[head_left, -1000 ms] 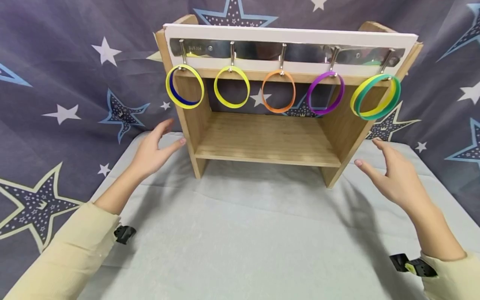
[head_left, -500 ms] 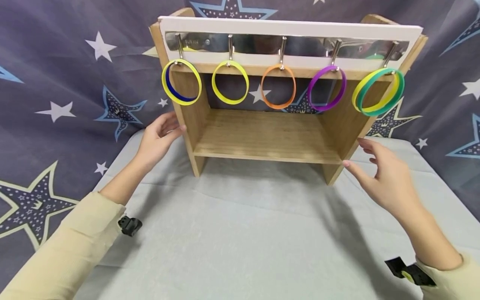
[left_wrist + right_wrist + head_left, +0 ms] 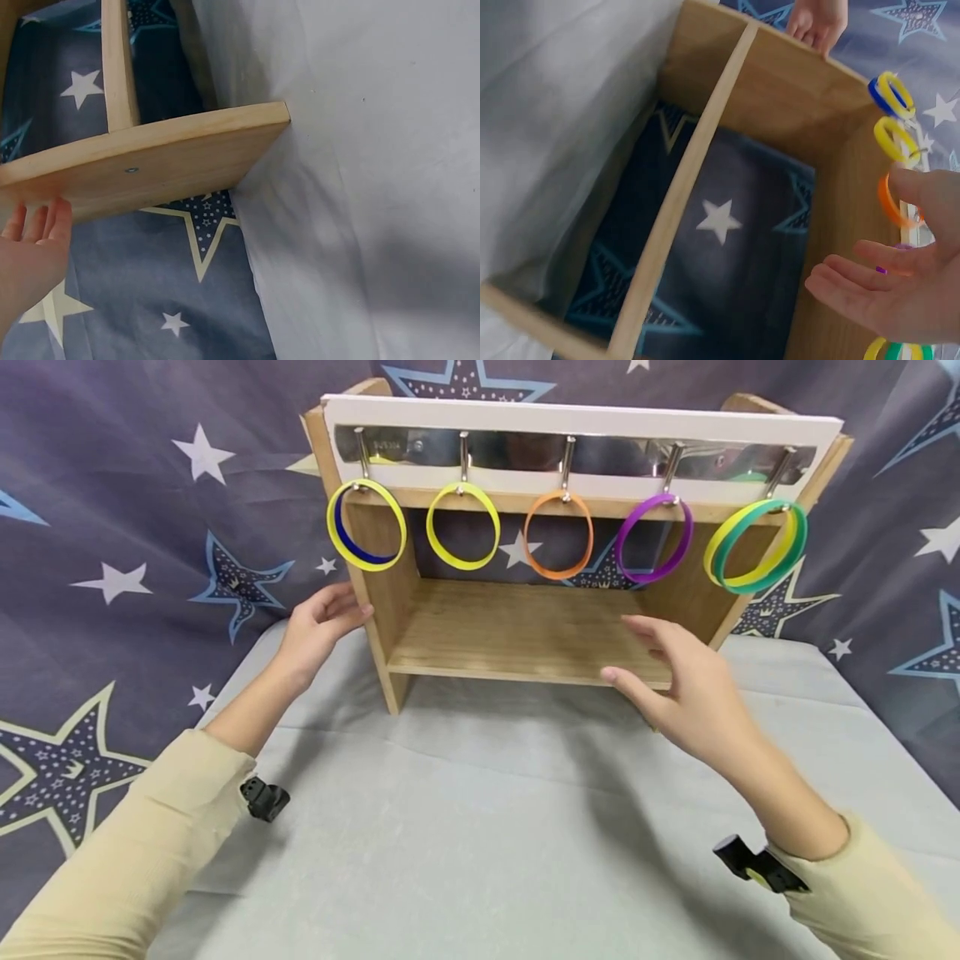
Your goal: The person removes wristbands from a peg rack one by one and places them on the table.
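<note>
A wooden shelf (image 3: 525, 631) carries a white board with a metal hook strip (image 3: 510, 462) along its top front. My left hand (image 3: 311, 631) rests its fingertips against the outer left side panel (image 3: 150, 165), thumb at the front edge. My right hand (image 3: 690, 689), fingers apart and holding nothing, hovers in front of the shelf's right part. From the hooks hang a yellow-and-blue pair of wristbands (image 3: 367, 564), a yellow wristband (image 3: 463, 565), an orange wristband (image 3: 558, 575), a purple wristband (image 3: 647, 578) and a yellow-and-green pair (image 3: 757, 585).
Pale grey cloth (image 3: 465, 835) covers the table under the shelf. A dark star-patterned curtain (image 3: 150, 527) hangs behind and along both sides. Black straps sit on the sleeves (image 3: 172, 827).
My left hand has come in to touch the shelf's left side. My right hand moved left, from beside the right panel to in front of the shelf. The wristbands stay on their hooks.
</note>
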`<state>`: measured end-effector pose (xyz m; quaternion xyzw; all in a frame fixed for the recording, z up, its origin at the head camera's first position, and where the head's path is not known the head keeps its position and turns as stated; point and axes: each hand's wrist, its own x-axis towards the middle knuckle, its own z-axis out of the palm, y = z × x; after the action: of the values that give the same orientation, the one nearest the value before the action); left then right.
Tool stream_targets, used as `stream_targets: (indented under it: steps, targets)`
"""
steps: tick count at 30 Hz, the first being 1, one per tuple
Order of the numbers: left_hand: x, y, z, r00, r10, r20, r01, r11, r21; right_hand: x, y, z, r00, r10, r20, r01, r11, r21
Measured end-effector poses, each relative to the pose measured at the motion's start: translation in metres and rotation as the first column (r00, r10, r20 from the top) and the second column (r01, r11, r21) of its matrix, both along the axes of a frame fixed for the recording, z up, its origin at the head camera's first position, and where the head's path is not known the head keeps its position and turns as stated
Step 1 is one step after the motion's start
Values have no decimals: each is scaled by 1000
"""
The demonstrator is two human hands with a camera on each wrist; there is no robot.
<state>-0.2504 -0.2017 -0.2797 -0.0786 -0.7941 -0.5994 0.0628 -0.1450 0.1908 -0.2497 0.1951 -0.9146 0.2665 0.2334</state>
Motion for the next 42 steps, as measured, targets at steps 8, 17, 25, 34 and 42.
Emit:
stream_targets:
  steps: [8,17,25,34,42]
  targets:
    - [-5,-5,6,1000,-24,-12,25,998,62,-15,-34,8,992,118,-43,-120,992,-44]
    - [-13,-8,10,999,-44,5,43,997,63,-25,-63,19,976,214,-33,-216,971,-105]
    - [-13,-10,4,995,-94,16,90,983,162,-28,-80,23,964,266,-24,-266,944,-194]
    - [-12,-10,4,993,-117,21,112,976,186,-34,-104,32,936,351,-31,-343,887,-310]
    - [-10,-9,10,988,-151,12,145,966,214,-41,-128,42,923,383,-32,-366,850,-379]
